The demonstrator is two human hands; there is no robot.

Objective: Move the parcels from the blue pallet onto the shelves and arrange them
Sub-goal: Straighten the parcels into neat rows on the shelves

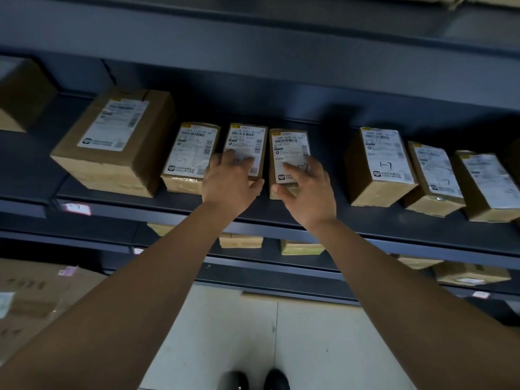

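Observation:
Three small labelled cardboard parcels stand side by side on a dark shelf [281, 212]. My left hand [229, 180] lies on the middle parcel [247, 142], fingers spread over its label and thumb at its front right corner. My right hand [305, 187] rests on the right parcel [288, 143], fingers straight on the label, thumb against the front face. The left small parcel [191, 153] is untouched. The blue pallet is out of view.
A larger box [112, 142] sits left of the small parcels, and three more parcels [380, 164] stand at the right. Bare shelf shows between the two groups. Lower shelves hold more boxes [470, 273]. Large cartons [36, 299] stand at lower left; pale floor tiles lie below.

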